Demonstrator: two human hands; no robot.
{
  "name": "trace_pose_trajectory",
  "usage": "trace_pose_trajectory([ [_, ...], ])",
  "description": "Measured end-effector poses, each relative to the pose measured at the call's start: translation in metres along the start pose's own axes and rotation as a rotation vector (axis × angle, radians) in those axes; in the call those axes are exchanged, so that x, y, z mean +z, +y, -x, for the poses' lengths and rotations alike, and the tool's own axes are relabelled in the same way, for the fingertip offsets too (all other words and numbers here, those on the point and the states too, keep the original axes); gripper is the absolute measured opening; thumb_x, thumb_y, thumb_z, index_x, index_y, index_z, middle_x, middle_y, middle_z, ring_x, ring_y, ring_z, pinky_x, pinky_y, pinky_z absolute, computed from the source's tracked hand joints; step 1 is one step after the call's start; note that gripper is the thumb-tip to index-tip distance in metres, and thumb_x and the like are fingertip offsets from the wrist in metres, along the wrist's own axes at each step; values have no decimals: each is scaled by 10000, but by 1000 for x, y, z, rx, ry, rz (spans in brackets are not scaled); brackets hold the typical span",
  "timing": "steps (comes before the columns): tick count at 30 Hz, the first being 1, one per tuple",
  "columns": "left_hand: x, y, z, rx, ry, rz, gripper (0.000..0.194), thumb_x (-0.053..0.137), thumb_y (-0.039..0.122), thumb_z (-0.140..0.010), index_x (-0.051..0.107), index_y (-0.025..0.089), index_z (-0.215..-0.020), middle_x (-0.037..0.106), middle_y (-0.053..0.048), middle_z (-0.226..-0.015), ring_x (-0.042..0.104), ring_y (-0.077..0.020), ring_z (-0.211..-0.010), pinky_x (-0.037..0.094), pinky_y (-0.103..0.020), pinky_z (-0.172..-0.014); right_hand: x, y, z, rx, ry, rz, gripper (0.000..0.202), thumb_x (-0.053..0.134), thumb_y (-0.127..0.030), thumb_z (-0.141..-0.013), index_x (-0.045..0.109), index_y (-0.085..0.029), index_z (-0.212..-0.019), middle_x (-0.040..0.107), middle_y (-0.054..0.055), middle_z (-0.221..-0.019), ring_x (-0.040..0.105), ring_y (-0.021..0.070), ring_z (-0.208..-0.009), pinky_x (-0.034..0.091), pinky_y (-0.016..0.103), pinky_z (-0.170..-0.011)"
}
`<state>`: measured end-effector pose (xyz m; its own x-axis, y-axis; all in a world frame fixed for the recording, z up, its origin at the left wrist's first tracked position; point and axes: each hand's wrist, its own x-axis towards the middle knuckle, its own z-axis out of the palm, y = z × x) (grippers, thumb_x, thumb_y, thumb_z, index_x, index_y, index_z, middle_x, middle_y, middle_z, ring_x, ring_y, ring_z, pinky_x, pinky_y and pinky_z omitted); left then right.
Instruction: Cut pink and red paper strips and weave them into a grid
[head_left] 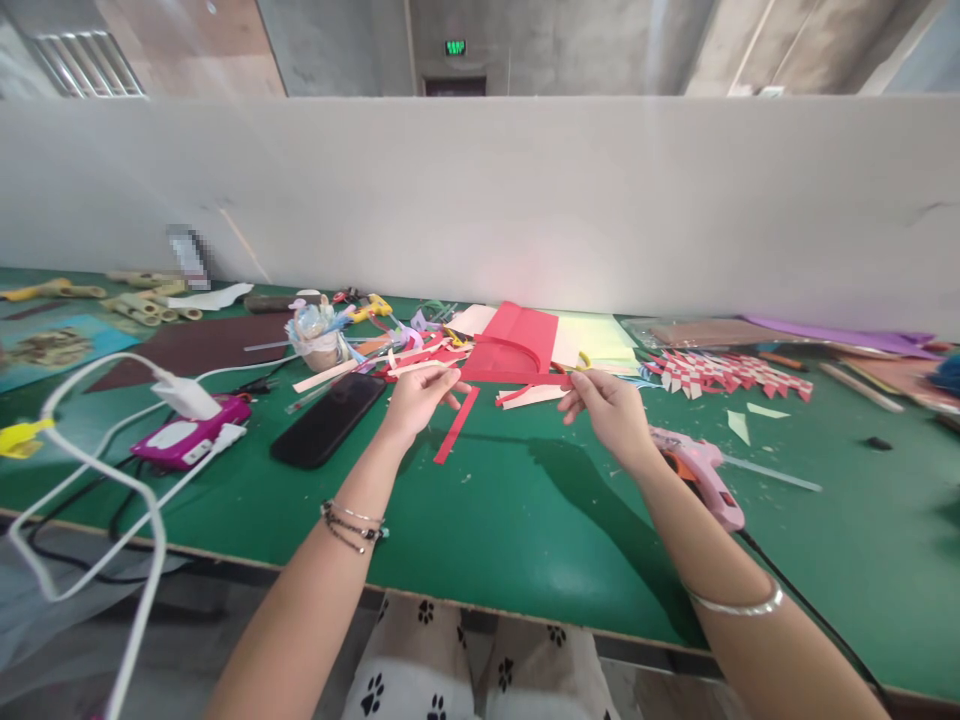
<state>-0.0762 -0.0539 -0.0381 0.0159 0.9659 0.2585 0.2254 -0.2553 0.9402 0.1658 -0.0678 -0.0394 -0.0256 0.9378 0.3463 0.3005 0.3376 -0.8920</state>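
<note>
Between both hands a narrow red paper strip (514, 378) stretches nearly level above the table. My left hand (421, 397) pinches the strip's left end, its fingers closed. At the other end, my right hand (606, 408) grips it between thumb and finger. Another red strip (456, 427) slants across the tabletop just right of my left hand. Behind the held strip are folded red paper sheets (517, 335), partly over pale yellow paper (592, 338). Red and cream cut strips (420, 352) are heaped beyond my left hand.
A black phone (328, 420) and a magenta power strip (192, 436) with white cables lie left on the green table (450, 535). A pink glue gun (701, 475) rests beside my right forearm. Red-and-white woven paper (727, 373) lies behind it. A white partition (480, 200) borders the back.
</note>
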Motion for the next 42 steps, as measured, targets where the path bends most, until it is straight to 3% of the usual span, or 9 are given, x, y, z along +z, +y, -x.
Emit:
trace_pose_trajectory([
  [8,-5,-3,-1,-3,-7,-16,317,577,442,-729,617,129,-712,681,-54,-723,517,-73,-447,355,-203,-467,-4,-2,3,-70,-17,216,367,429,-393,-831,473,-181,-535,468,-49,-378,436,75,-337,352,208,-419],
  [19,-11,-7,-3,-142,-32,43,368,625,494,-661,643,132,-727,681,-65,-733,545,-97,-490,385,-225,-503,-5,-18,8,-106,-112,66,339,403,-344,-838,450,-181,-545,364,-64,-380,316,62,-364,273,201,-399],
  [22,-15,-5,-5,-166,20,3,390,607,496,-676,652,133,-812,680,-85,-815,603,-150,-633,421,-244,-566,-4,-22,10,-106,-171,75,337,401,-353,-837,446,-181,-550,357,-62,-393,312,65,-373,259,204,-398],
  [26,-1,19,4,47,99,-115,364,525,441,-776,602,171,-1008,636,-80,-1025,562,-202,-976,418,-283,-804,-1,-29,12,-183,-265,149,349,390,-359,-840,424,-186,-539,355,-54,-425,319,73,-402,268,212,-421],
  [28,12,37,13,161,-121,-187,333,439,428,-837,599,201,-1021,627,-54,-1035,544,-194,-997,405,-281,-824,1,-35,13,-258,-326,200,364,383,-353,-845,416,-184,-525,367,-44,-458,325,76,-432,275,215,-443],
  [30,24,50,23,218,-406,-227,321,412,426,-850,625,205,-945,646,-42,-932,574,-181,-867,429,-265,-737,3,-41,14,-314,-402,234,371,376,-347,-853,447,-180,-529,388,-34,-479,334,80,-458,286,215,-464],
  [33,36,58,36,182,-624,-214,329,397,418,-857,622,178,-837,634,-36,-742,552,-139,-623,417,-239,-582,4,-49,15,-319,-517,239,380,358,-356,-866,524,-176,-574,458,-19,-506,373,84,-476,313,209,-477],
  [38,33,47,39,-5,-642,-27,309,386,415,-860,527,170,-736,450,36,-499,496,-104,-478,403,-221,-521,1,-48,0,-170,-688,194,379,352,-411,-859,509,-178,-605,466,-34,-473,427,76,-399,339,193,-419],
  [42,28,33,31,-119,-612,61,308,387,423,-855,492,169,-717,360,68,-473,426,-74,-408,388,-212,-493,-1,-29,-33,-144,-585,421,376,296,-379,-886,572,-177,-727,568,-3,-567,525,102,-485,400,217,-514],
])
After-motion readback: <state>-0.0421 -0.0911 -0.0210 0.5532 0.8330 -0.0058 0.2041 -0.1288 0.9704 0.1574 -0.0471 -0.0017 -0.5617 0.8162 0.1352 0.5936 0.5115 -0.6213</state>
